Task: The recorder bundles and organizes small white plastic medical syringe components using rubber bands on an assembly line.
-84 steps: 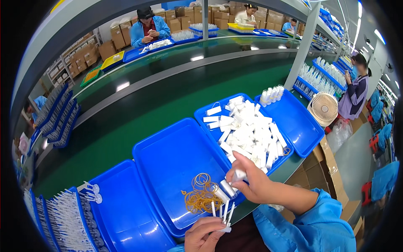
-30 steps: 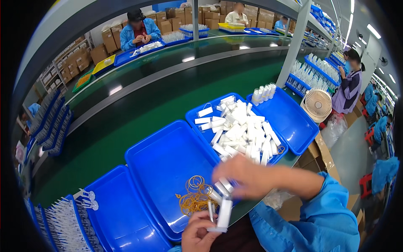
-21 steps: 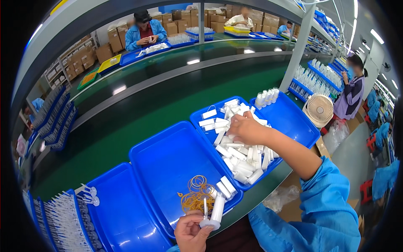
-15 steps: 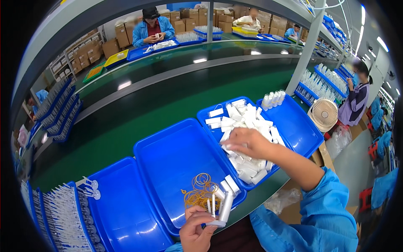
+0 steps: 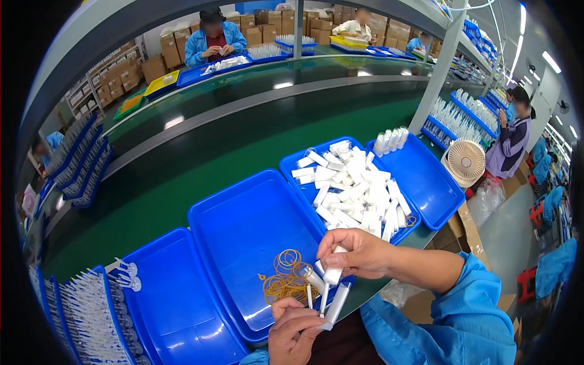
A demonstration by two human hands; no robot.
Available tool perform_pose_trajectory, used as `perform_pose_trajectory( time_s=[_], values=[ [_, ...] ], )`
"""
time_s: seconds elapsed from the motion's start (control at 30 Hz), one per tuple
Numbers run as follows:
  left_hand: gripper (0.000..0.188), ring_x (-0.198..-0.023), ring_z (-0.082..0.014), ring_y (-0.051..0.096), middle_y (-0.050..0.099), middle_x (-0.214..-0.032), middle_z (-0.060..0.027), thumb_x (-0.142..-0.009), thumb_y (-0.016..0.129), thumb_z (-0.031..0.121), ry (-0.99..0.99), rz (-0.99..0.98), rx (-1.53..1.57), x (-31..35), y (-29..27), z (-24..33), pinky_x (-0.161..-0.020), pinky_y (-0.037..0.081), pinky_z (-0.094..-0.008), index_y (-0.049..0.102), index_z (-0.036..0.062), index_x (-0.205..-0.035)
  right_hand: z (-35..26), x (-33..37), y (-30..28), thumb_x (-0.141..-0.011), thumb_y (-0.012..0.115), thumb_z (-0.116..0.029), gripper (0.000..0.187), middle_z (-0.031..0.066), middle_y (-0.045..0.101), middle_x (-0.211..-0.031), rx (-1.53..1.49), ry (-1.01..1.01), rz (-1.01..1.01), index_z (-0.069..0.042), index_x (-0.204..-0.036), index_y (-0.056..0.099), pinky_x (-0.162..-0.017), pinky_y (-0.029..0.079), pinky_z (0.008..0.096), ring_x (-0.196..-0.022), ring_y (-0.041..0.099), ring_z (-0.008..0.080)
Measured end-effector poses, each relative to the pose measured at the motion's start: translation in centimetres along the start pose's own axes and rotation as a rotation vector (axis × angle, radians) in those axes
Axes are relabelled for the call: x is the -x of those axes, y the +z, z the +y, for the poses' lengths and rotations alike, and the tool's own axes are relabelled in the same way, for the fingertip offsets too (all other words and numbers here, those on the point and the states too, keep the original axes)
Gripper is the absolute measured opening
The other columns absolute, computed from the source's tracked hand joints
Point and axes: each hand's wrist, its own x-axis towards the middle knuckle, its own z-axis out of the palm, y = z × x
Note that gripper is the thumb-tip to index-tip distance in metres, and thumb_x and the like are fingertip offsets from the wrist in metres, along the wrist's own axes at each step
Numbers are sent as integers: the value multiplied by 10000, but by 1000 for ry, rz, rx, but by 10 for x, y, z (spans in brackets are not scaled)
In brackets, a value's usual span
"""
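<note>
My left hand (image 5: 293, 331) is closed at the front edge of the middle blue tray, gripping a white plastic piece with thin upright rods (image 5: 309, 296); its base is mostly hidden by my fingers. A whitish, partly clear tube (image 5: 339, 303) stands at a tilt on that piece's right side. Pinched in my right hand (image 5: 362, 252) is a small white tube-like part (image 5: 334, 269), directly above the piece and lined up with one of its rods. Behind my left hand lies a tangle of orange rubber-like bands (image 5: 283, 287), with a few white parts beside it.
The middle blue tray (image 5: 237, 213) adjoins a tray heaped with white parts (image 5: 356, 176). Clear-capped white tubes (image 5: 391, 141) stand in the right tray (image 5: 426, 176), near a beige fan (image 5: 465, 163). Stacked trays of clear stemmed pieces (image 5: 91, 313) sit left. Co-workers sit across the green belt (image 5: 152, 176).
My right hand has come from the heaped tray toward me, now with a white part in its fingers, and is above the piece in my left hand. My view has shifted slightly.
</note>
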Motion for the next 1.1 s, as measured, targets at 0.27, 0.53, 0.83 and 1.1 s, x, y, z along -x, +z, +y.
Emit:
perform_pose_trajectory(
  time_s=[0.27, 0.53, 0.83, 1.1],
  values=[
    [47, -808, -251, 493, 593, -796, -73, -766, 632, 76, -16, -23, -50, -1, -1, -4, -784, 361, -361, 625, 55, -807, -14, 2, 4, -863, 584, -200, 159, 59, 573, -748, 1110, -296, -70, -58, -858, 513, -532, 391, 272, -623, 527, 134],
    [44, -766, -237, 551, 614, -780, -56, -731, 652, 81, 119, -136, -131, 2, 1, -3, -774, 365, -364, 652, 88, -775, -21, 15, 2, -852, 597, -216, 181, 62, 575, -695, 905, -227, -215, -56, -815, 522, -522, 386, 278, -597, 523, 129],
    [131, -866, -269, 541, 597, -902, -82, -686, 683, 98, 162, -103, -154, 5, 1, -14, -833, 353, -423, 599, 99, -786, -17, 16, 12, -848, 596, -216, 183, 52, 554, -678, 975, -337, -301, -57, -779, 536, -661, 382, 297, -636, 503, 185],
    [245, -1040, -359, 438, 545, -1024, -119, -636, 699, 71, -21, -18, -225, 2, -6, -9, -909, 321, -457, 552, 63, -832, -2, 11, 20, -849, 550, -154, 127, 72, 512, -912, 1078, -258, -360, -74, -933, 498, -815, 324, 375, -876, 488, 221]
  ],
)
